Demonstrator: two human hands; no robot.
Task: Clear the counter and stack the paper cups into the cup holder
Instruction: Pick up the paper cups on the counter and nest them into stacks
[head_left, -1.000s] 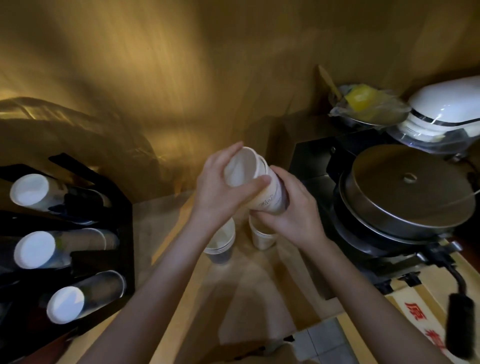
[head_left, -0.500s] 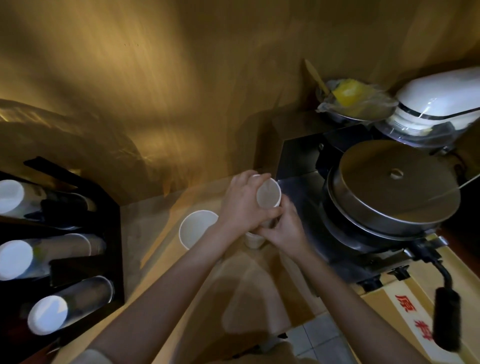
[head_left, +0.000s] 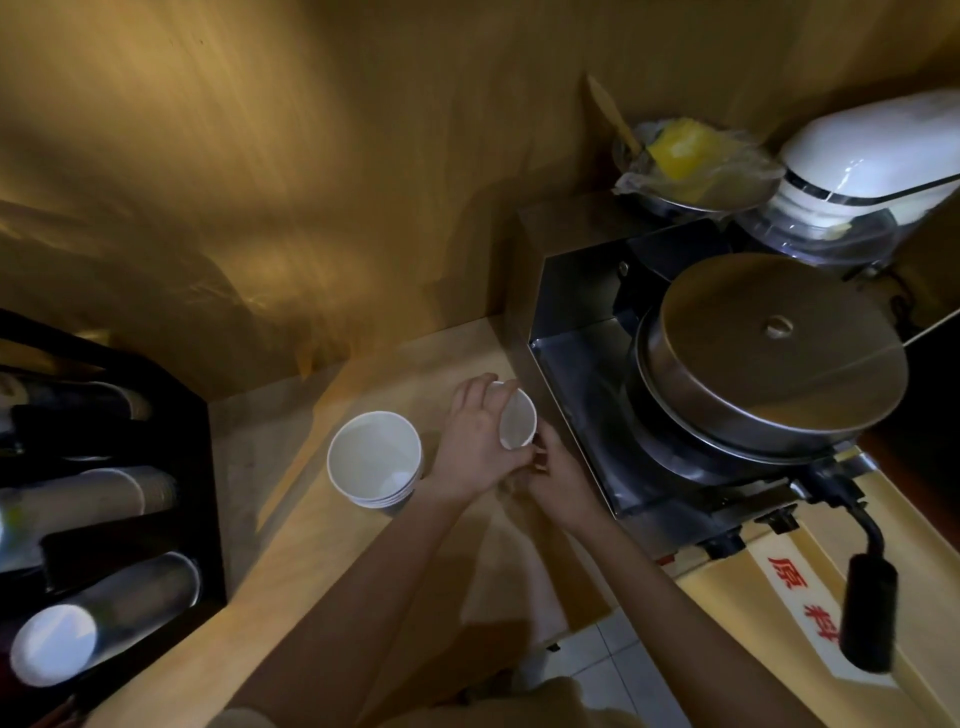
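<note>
From the head camera: the left hand (head_left: 480, 447) wraps its grip around the rim of a small paper cup (head_left: 517, 423), just right of the stack of wider cups (head_left: 375, 460) on the worktop (head_left: 291, 545). The right hand (head_left: 558, 475) pinches the small cup's base. The cup holder (head_left: 104, 499) stands well left of the stack.

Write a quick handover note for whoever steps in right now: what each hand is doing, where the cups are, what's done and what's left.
Left hand: gripping the rim of the small cup stack from above, on the counter by the metal machine.
Right hand: at the base of that same stack, steadying it.
Wide cup stack: stands free on the counter, left of the hands.
Cup holder: far left, tubes already hold cups.
Done: loose cups nested into two stacks.
Left: load both stacks into the holder.
</note>
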